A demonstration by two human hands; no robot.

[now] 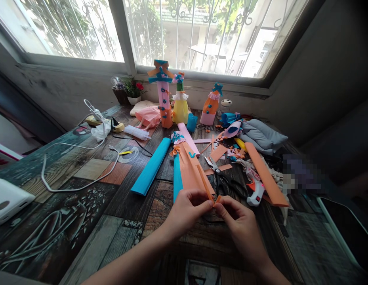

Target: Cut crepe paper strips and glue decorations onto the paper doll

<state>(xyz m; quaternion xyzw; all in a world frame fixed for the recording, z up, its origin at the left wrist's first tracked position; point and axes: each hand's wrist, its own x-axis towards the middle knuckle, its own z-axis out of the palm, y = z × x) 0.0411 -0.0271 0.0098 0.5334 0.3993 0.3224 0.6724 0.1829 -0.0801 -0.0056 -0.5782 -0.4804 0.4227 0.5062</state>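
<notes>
Between my left hand (191, 209) and my right hand (237, 217) is a narrow orange crepe paper strip (204, 182). Thumb and fingers of each hand pinch it near its lower end, where a short piece sticks up at the right fingertips. Just beyond them lies an orange and blue paper piece (188, 170) with a ruffled flower top and a small blue V on it. To the right of it rest black-handled scissors (222, 174), blades apart. A white and orange glue gun (256, 193) lies by my right hand.
A blue crepe paper roll (151, 166) lies left, an orange roll (265, 174) right. Paper-dressed bottles (180, 107) stand near the window. A white cable (79, 190) loops over the table (91, 233) at left. A phone (344, 229) lies at the right edge.
</notes>
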